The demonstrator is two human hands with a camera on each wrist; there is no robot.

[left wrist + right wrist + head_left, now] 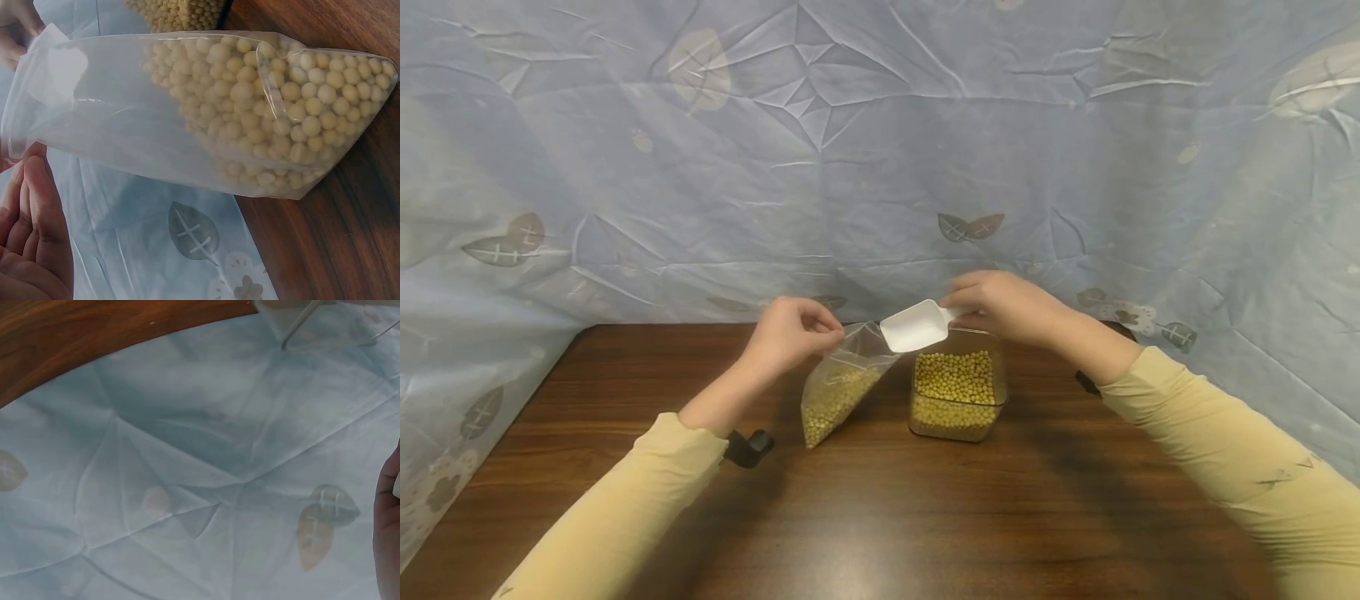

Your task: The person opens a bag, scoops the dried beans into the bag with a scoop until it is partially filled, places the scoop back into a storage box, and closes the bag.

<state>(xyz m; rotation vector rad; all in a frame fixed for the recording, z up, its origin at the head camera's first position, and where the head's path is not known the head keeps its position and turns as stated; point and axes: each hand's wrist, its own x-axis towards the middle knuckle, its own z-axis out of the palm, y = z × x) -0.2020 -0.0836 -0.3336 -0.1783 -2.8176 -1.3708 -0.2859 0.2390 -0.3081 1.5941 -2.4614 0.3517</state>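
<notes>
My left hand [793, 332] pinches the top edge of a clear plastic bag [842, 387], which leans with its lower corner on the table. Pale yellow soybeans [300, 106] fill the bag's lower part. By its handle my right hand [1000, 304] grips a white scoop [916, 325], tilted with its tip at the bag's mouth; no beans show on its visible face. Below the right hand stands a clear square container [957, 432] holding many more soybeans [955, 379]. In the right wrist view only an edge of the right hand [389, 531] shows.
The dark brown wooden table [865, 525] carries the bag and container. A pale blue cloth [850, 167] with leaf prints hangs close behind the table's back edge. Black straps [748, 448] are on the wrists.
</notes>
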